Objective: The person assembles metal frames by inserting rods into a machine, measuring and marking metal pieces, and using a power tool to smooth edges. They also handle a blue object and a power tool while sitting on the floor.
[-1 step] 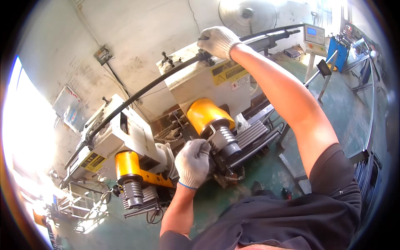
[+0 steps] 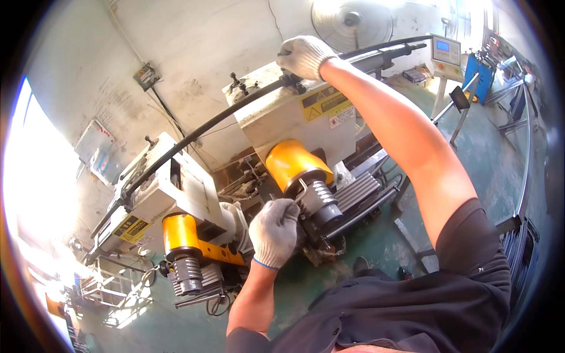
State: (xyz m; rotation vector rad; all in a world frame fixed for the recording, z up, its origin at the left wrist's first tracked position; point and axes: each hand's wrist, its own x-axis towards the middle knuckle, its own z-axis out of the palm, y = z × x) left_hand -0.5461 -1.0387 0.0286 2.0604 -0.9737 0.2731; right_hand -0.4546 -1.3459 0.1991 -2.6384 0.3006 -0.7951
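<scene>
Head view of a two-station tube machine. The right hand, gloved, is closed around a long black tube where it crosses the top of the near machine head. The tube runs from beyond that head, past the hand, down-left across the second head. The left hand, gloved, is curled against the ribbed steel die just below the yellow cylinder on the front of the near head; whether it grips a part or only presses on it cannot be told.

Hazards, as judged from this position: the left fingers lie at the die, so any machine stroke could pinch them, and loose glove fabric could be drawn in. The tube is long and held at one point only; if it slips off the second head, its free end could swing or sag and pull out of alignment at the near head.
</scene>
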